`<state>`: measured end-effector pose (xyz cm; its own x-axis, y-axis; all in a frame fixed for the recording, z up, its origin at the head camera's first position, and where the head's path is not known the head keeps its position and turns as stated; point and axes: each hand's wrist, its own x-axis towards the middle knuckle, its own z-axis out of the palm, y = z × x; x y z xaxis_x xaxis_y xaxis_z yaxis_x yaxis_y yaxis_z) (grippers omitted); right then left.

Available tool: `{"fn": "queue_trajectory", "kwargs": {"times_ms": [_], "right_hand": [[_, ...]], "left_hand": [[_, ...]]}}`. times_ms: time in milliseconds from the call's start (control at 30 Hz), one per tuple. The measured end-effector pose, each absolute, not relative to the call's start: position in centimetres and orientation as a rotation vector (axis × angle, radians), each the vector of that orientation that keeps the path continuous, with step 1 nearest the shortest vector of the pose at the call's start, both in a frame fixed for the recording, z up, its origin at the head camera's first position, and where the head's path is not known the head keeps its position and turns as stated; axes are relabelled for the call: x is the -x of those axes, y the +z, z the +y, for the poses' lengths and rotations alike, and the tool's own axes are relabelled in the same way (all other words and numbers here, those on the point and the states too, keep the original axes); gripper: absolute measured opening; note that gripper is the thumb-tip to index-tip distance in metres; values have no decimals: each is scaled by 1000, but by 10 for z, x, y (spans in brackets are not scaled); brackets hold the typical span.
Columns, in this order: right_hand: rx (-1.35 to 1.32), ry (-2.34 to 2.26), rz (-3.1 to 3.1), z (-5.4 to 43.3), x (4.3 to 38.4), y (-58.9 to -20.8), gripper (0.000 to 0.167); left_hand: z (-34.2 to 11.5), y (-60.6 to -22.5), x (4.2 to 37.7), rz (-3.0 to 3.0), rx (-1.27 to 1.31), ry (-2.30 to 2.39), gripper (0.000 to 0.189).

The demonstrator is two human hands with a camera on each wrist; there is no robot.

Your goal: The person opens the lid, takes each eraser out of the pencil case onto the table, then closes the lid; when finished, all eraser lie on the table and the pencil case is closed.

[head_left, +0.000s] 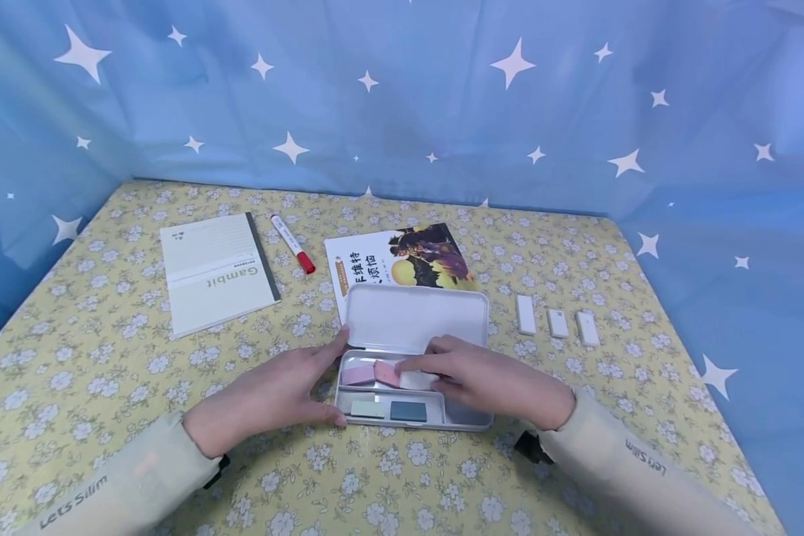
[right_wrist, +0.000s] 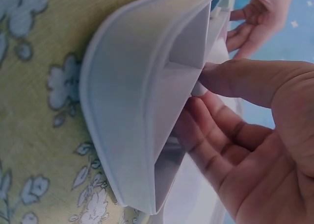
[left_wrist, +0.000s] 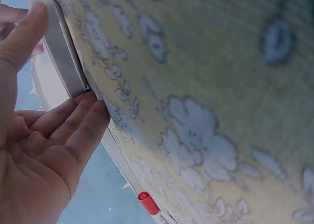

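Note:
An open white tin case (head_left: 469,420) with inner compartments lies on the table, its lid (head_left: 415,316) raised at the back. My left hand (head_left: 275,394) rests at the case's left end, thumb at the front corner and fingers at the back, fingertips touching it in the left wrist view. Inside the back compartment, my right hand (head_left: 485,376) pinches a small white block (right_wrist: 198,89) between thumb and fingers, which partly hide it. Beside it lie a lilac block (head_left: 358,375) and a pink block (head_left: 386,374). The front compartment holds a pale green block (head_left: 367,409) and a dark teal block (head_left: 409,412).
Behind the lid lies a picture book (head_left: 348,260). A notebook (head_left: 217,275) and a red-capped marker (head_left: 293,244) are at the back left. To the right stand three white pieces: a long one (head_left: 525,314), a short one (head_left: 557,323) and another (head_left: 586,328).

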<state>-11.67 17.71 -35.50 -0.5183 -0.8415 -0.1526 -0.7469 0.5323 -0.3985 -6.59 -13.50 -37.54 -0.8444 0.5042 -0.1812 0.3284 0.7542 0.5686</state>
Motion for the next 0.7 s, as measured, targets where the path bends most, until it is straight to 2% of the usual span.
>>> {"fn": "queue_trajectory", "kwargs": {"times_ms": [700], "right_hand": [[1284,-565,2328,181,123,-353,49]], "left_hand": [[-133,-374,66,2626,-646,763,120]]}}
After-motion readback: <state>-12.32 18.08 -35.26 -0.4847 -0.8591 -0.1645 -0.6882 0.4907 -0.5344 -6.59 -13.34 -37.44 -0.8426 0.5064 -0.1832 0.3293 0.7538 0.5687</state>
